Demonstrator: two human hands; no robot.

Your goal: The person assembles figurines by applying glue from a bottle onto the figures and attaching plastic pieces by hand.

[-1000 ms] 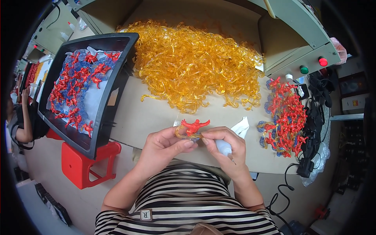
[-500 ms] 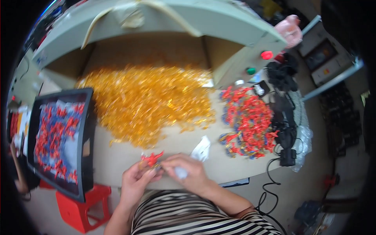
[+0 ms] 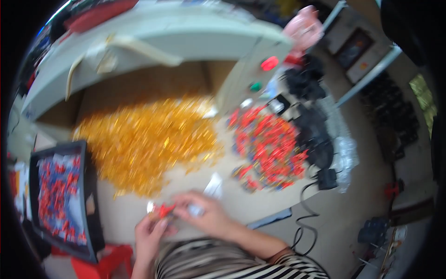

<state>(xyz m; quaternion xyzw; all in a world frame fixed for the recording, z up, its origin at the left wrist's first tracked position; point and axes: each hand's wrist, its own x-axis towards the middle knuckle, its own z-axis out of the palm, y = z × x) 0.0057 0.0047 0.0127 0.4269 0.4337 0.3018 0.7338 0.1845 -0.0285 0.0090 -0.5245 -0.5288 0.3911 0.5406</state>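
Note:
Close to the table's front edge, my left hand (image 3: 151,230) is closed in a pinch on a small red plastic piece (image 3: 163,210) of figure-like shape. My right hand (image 3: 204,214) comes from the right, its fingertips closed at the same piece's right end. A pale, whitish thing (image 3: 196,210) shows against the fingers of my right hand; blur hides its kind. Beyond both hands spreads a large heap of shiny gold-orange plastic pieces (image 3: 148,144). To the right lies a pile of red, blue and gold pieces (image 3: 269,149).
A black tray (image 3: 88,204) with red and blue pieces stands at the left, above a red stool (image 3: 104,262). A pale green housing with a red button (image 3: 269,63) and a green button (image 3: 256,86) arches over the heap. Black cable (image 3: 302,218) hangs at the right edge.
The whole view has shifted, so the table sits further left and lower. Both hands stay together at the red piece, which appears turned and lies closer to my right fingertips.

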